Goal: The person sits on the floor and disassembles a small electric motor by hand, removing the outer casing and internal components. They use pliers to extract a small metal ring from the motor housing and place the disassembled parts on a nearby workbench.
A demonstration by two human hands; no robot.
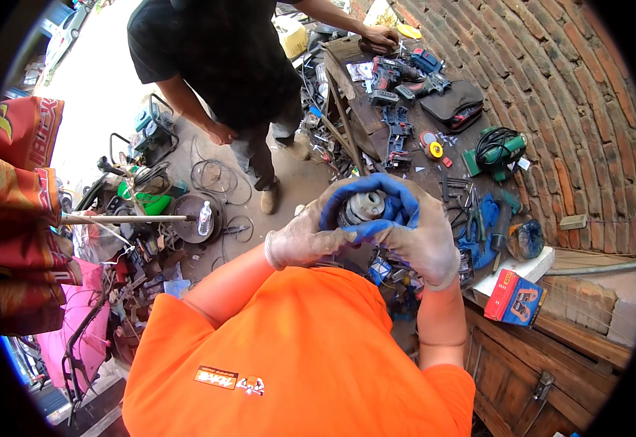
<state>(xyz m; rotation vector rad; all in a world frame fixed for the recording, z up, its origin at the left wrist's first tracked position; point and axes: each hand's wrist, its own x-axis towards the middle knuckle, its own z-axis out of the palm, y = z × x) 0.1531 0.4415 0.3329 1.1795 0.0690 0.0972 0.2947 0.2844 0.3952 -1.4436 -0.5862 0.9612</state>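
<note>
Both my hands wear dirty, pale grey gloves and are raised in front of my chest. Between them is a round grey metal part (365, 207) with holes in its face. A blue, soft-looking wrap (405, 205) rings the part; I cannot tell whether it is cloth or a pouch. My left hand (309, 234) curls round the left side of the blue wrap. On the other side, my right hand (432, 244) closes round it, thumb toward the front. My fingers are partly hidden behind the wrap, as is the underside of the metal part.
A cluttered workbench (434, 171) holds cordless drills (389, 73), a black case (453, 105), a green power tool (494, 153) and pliers. A red-and-blue box (515, 297) stands right. A person in black (216, 65) stands ahead, one hand (381, 38) on the bench. Cables (214, 175) lie on the floor.
</note>
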